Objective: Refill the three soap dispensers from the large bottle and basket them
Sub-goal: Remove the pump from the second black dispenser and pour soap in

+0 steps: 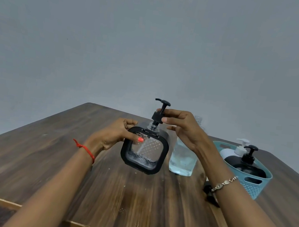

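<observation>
A plain grey wall (78, 36) rises behind the dark wooden table (133, 197) in front of me. My left hand (116, 135) is wrapped around the side of the square black dispenser (144, 150), holding it tilted above the table, its clear window showing a little liquid at the bottom. My right hand (183, 127) pinches the collar of the black pump (159, 112) at the dispenser's neck. Just beside it on the right stands the big clear bottle (182, 160), uncapped, partly hidden by my right wrist. Farther right, the teal basket (256, 184) holds a white dispenser (235, 149) and a black dispenser (246, 164).
</observation>
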Available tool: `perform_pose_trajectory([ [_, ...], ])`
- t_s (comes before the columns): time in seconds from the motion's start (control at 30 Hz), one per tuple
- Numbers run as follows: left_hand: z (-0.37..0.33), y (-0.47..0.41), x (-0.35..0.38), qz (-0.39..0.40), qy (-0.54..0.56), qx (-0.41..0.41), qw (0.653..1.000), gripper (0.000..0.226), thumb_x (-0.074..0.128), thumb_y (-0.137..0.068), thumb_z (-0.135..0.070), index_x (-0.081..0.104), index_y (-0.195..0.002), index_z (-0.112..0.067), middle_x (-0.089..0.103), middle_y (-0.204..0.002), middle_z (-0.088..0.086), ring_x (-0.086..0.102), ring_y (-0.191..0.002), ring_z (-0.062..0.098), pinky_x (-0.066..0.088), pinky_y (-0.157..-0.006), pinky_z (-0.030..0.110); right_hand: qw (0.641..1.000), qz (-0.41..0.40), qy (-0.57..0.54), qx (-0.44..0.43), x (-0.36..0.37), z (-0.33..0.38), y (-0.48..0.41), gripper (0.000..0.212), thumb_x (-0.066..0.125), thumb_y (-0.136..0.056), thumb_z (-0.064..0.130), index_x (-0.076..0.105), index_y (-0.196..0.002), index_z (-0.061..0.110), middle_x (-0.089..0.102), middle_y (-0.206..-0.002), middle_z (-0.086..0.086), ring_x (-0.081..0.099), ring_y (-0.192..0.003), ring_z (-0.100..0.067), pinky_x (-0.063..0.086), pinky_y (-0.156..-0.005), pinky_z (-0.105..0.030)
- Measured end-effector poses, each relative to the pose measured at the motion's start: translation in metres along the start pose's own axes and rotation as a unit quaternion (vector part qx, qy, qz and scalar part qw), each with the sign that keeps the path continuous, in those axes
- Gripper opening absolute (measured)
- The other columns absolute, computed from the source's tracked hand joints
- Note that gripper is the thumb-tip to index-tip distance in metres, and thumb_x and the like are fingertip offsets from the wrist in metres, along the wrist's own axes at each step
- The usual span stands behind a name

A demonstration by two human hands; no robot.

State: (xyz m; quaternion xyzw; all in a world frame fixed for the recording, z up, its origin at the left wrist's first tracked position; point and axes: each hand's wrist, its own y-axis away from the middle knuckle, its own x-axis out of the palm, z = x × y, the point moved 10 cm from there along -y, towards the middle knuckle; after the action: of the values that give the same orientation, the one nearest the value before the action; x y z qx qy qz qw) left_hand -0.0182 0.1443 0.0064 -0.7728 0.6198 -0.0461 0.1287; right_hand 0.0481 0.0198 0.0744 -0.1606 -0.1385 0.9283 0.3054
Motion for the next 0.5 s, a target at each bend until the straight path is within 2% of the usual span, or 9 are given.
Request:
perform_pose_trajectory([
  [0.07, 0.003, 0.0, -0.001, -0.003, -0.007, -0.006, 1.0, 0.066, 0.083, -0.041, -0.018, 0.06, -0.1, -0.002, 0.072, -0.078, 0.001, 0.068, -0.073, 0.014, 0.055, -0.068, 0.027, 1.0, -0.007, -0.012, -0.016, -0.005, 0.007, 0.002, 0.03, 0.066, -0.07, 0.008, 0.071, -0.099, 0.014, 0.072, -0.097, 0.001, 0.059, -0.103, -0.019, 0.034, -0.085, -0.037],
  [0.13, 0.006, 0.0, -0.002, -0.009, -0.011, -0.016, 1.0, 0.065, 0.084, -0.045, -0.011, 0.059, -0.103, -0.001, 0.073, -0.077, 0.0, 0.068, -0.073, 0.013, 0.055, -0.068, 0.026, 0.997, -0.04, -0.041, -0.057, -0.016, 0.02, 0.004, 0.027, 0.063, -0.075, 0.004, 0.069, -0.098, 0.015, 0.074, -0.092, 0.005, 0.062, -0.099, -0.016, 0.037, -0.08, -0.034],
  [0.23, 0.01, 0.002, -0.011, -0.039, -0.009, -0.032, 0.999, 0.048, 0.078, -0.059, 0.0, 0.057, -0.102, -0.002, 0.073, -0.072, -0.003, 0.067, -0.071, 0.011, 0.055, -0.061, 0.022, 0.978, -0.112, -0.114, -0.133, -0.04, 0.044, 0.012, 0.028, 0.054, -0.082, -0.009, 0.064, -0.102, 0.009, 0.074, -0.088, 0.008, 0.066, -0.087, -0.01, 0.046, -0.068, -0.028],
  [0.3, 0.012, 0.004, -0.022, -0.082, -0.005, -0.043, 0.996, 0.043, 0.077, -0.062, -0.002, 0.057, -0.099, -0.006, 0.071, -0.078, -0.003, 0.064, -0.077, 0.014, 0.05, -0.06, 0.022, 0.97, -0.14, -0.101, -0.169, -0.051, 0.053, 0.021, 0.033, 0.052, -0.084, -0.013, 0.062, -0.104, 0.011, 0.072, -0.092, 0.003, 0.063, -0.085, -0.013, 0.049, -0.065, -0.024],
  [0.4, 0.018, 0.004, -0.045, -0.174, 0.008, -0.049, 0.983, 0.063, 0.08, -0.063, -0.003, 0.049, -0.118, -0.002, 0.061, -0.105, 0.008, 0.059, -0.087, 0.019, 0.048, -0.068, 0.027, 0.969, -0.148, 0.08, -0.18, -0.047, 0.043, 0.039, 0.04, 0.056, -0.082, -0.013, 0.061, -0.109, 0.016, 0.065, -0.105, -0.003, 0.061, -0.095, -0.012, 0.053, -0.076, -0.02],
  [0.47, 0.019, 0.004, -0.055, -0.211, 0.013, -0.038, 0.977, 0.066, 0.081, -0.063, -0.004, 0.051, -0.121, 0.002, 0.062, -0.109, 0.013, 0.06, -0.084, 0.018, 0.048, -0.067, 0.026, 0.948, -0.095, 0.247, -0.18, -0.027, 0.017, 0.052, 0.041, 0.055, -0.081, -0.014, 0.059, -0.112, 0.013, 0.061, -0.113, -0.003, 0.057, -0.104, -0.009, 0.049, -0.09, -0.016],
  [0.5, 0.019, 0.003, -0.058, -0.222, 0.018, -0.034, 0.974, 0.065, 0.081, -0.063, -0.004, 0.052, -0.12, 0.002, 0.063, -0.109, 0.013, 0.061, -0.084, 0.018, 0.049, -0.067, 0.026, 0.925, -0.054, 0.323, -0.191, -0.014, -0.001, 0.058, 0.041, 0.054, -0.08, -0.014, 0.059, -0.114, 0.009, 0.058, -0.117, -0.004, 0.054, -0.108, -0.008, 0.044, -0.095, -0.014],
])
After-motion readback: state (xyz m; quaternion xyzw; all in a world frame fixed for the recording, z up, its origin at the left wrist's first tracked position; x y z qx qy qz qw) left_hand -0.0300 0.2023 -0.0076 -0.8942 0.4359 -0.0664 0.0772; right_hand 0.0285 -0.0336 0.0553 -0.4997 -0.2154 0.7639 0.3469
